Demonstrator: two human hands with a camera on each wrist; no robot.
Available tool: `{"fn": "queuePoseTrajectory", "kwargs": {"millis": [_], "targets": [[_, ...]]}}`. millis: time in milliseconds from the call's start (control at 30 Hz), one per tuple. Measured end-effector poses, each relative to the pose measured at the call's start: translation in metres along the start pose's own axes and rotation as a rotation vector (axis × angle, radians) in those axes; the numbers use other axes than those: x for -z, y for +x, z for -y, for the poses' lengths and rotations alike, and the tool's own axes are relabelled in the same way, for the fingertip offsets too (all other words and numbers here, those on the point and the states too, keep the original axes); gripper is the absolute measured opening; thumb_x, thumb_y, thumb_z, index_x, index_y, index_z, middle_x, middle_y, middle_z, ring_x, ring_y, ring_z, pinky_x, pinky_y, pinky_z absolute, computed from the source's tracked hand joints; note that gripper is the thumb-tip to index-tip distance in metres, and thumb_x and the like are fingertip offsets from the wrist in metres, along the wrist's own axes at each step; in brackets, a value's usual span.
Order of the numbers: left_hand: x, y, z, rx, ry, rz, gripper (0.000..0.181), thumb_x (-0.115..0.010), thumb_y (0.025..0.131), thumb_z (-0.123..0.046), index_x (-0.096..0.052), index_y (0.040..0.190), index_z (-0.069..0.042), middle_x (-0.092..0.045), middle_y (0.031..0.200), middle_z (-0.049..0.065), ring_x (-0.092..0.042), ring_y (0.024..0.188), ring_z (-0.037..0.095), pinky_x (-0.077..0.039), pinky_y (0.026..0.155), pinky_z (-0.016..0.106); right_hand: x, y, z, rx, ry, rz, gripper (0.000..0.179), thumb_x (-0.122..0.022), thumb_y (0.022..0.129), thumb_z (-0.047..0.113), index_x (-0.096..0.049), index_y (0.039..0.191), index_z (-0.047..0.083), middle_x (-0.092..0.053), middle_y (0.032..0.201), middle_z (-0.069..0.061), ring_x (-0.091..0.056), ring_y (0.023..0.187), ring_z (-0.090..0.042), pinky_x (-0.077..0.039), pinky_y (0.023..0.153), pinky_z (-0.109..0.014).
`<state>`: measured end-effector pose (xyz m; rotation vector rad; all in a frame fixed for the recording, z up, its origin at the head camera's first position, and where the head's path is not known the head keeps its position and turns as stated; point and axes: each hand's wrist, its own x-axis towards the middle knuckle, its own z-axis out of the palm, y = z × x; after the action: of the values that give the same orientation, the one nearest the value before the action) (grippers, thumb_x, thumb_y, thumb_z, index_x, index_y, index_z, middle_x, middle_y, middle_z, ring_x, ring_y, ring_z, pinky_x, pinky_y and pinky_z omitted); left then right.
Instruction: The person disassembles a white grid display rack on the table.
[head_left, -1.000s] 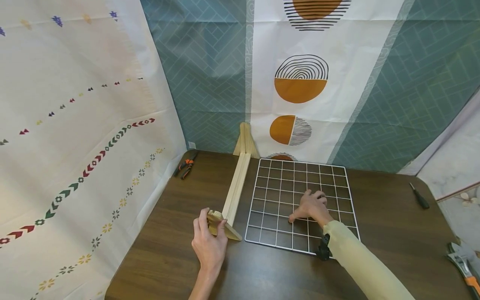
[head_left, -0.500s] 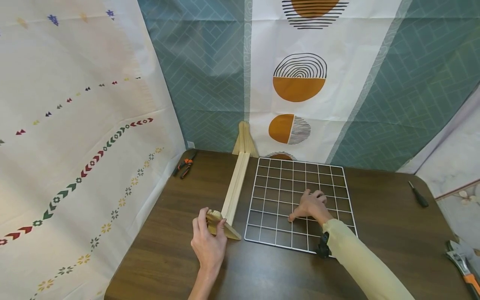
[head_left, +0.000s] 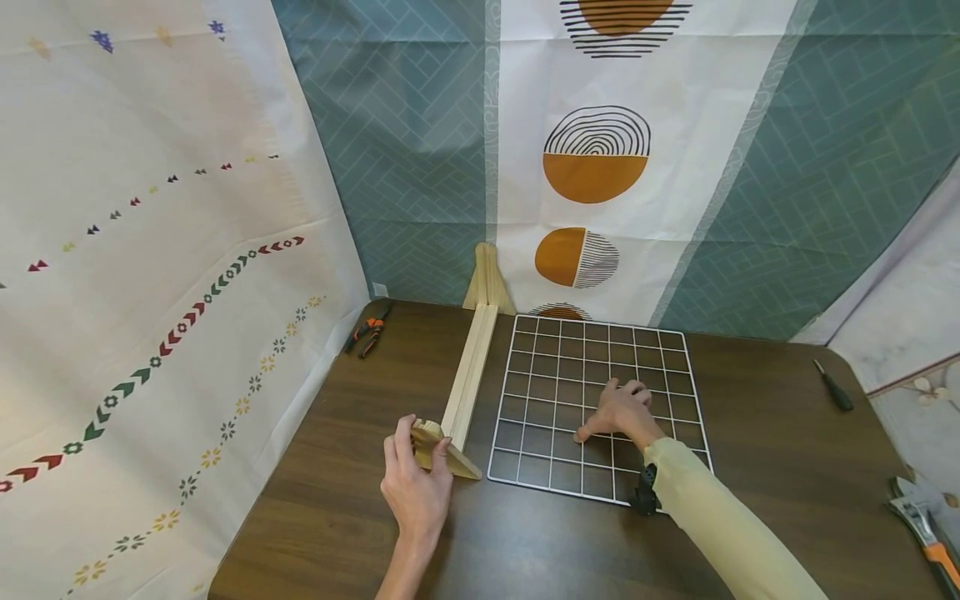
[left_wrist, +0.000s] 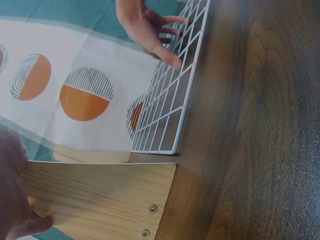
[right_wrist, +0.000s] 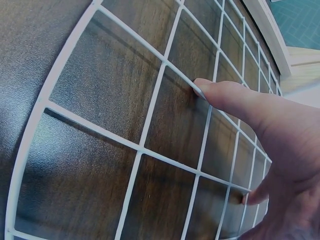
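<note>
A pale wooden stand (head_left: pixel 470 375) lies lengthwise on the table, two long rails joining an upright foot board at each end. My left hand (head_left: pixel 416 483) grips the near end board (left_wrist: pixel 100 192), fingers over its top and thumb on the other side. Two screw heads show in that board in the left wrist view. To the right, a white wire grid panel (head_left: pixel 555 408) lies flat on the table. My right hand (head_left: pixel 621 414) rests on the panel with fingers spread. In the right wrist view, its thumb (right_wrist: pixel 225 95) lies along a wire and one fingertip touches another wire.
Pliers with orange and black handles (head_left: pixel 367 332) lie at the back left. A screwdriver (head_left: pixel 834 386) and an adjustable wrench (head_left: pixel 926 533) lie on the right. Patterned cloth (head_left: pixel 420 167) hangs behind the brown table (head_left: pixel 322 492) and along the left.
The head view has shifted very slightly. Both hands, the wooden stand and the wire grid panel keep their places.
</note>
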<state>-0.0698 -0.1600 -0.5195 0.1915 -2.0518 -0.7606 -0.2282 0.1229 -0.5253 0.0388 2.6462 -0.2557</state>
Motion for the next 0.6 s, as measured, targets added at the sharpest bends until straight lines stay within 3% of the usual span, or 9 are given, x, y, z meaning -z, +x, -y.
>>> {"fn": "queuePoseTrajectory", "kwargs": {"millis": [600], "targets": [[0.0009, 0.0006, -0.0012, -0.001, 0.0, 0.004, 0.063, -0.088, 0.072, -0.012, -0.056, 0.125, -0.004, -0.057, 0.094, 0.017, -0.061, 0.069, 0.033, -0.048, 0.046, 0.049, -0.0034, 0.0028, -0.0014, -0.016, 0.022, 0.008, 0.141, -0.089, 0.059, 0.06, -0.013, 0.15, -0.016, -0.011, 0.139, -0.054, -0.021, 0.126, -0.069, -0.043, 0.089, -0.068]]}}
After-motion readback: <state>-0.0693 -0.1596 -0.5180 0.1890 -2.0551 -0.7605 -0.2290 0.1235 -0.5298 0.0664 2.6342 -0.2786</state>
